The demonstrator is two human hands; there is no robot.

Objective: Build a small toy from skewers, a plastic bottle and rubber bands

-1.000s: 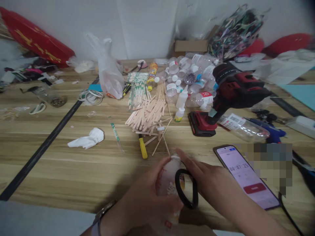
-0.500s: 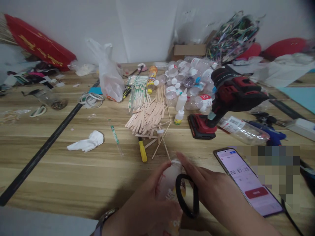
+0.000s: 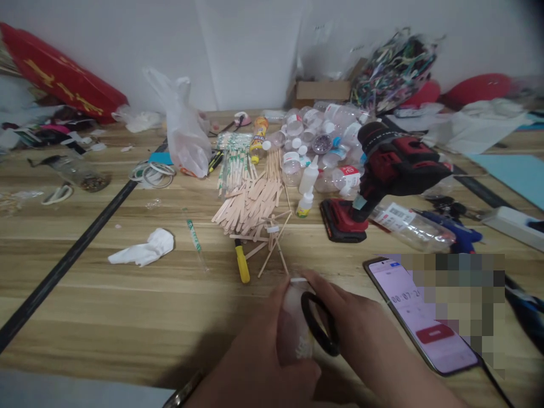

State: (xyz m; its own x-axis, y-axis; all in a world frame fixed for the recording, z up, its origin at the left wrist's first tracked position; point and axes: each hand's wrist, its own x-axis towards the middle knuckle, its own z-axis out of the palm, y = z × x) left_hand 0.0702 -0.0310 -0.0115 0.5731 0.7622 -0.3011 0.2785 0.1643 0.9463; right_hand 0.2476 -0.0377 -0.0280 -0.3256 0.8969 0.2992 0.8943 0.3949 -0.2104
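Observation:
A translucent plastic bottle (image 3: 293,328) with printing on its side stands upright near the front of the table. My left hand (image 3: 259,351) is wrapped round its body from the left. My right hand (image 3: 352,311) is closed at the bottle's white-rimmed top, fingertips against the neck. A thick black loop (image 3: 312,326) hangs under my right palm, in front of the bottle; what it belongs to is hidden. Just beyond the bottle lie thin wooden sticks (image 3: 278,255) joined into a frame and a yellow-handled screwdriver (image 3: 242,265).
Behind are a heap of wooden craft sticks (image 3: 250,204), several clear bottles (image 3: 335,119) and two small glue bottles (image 3: 305,204). A red-black cordless drill (image 3: 382,170) stands to the right, near a phone (image 3: 429,323) showing a timer. Crumpled tissue (image 3: 148,247) lies left.
My view has shifted slightly, so the tabletop things sit a little further left. My right hand has tilted over the bottle's top, and the black loop has turned with it.

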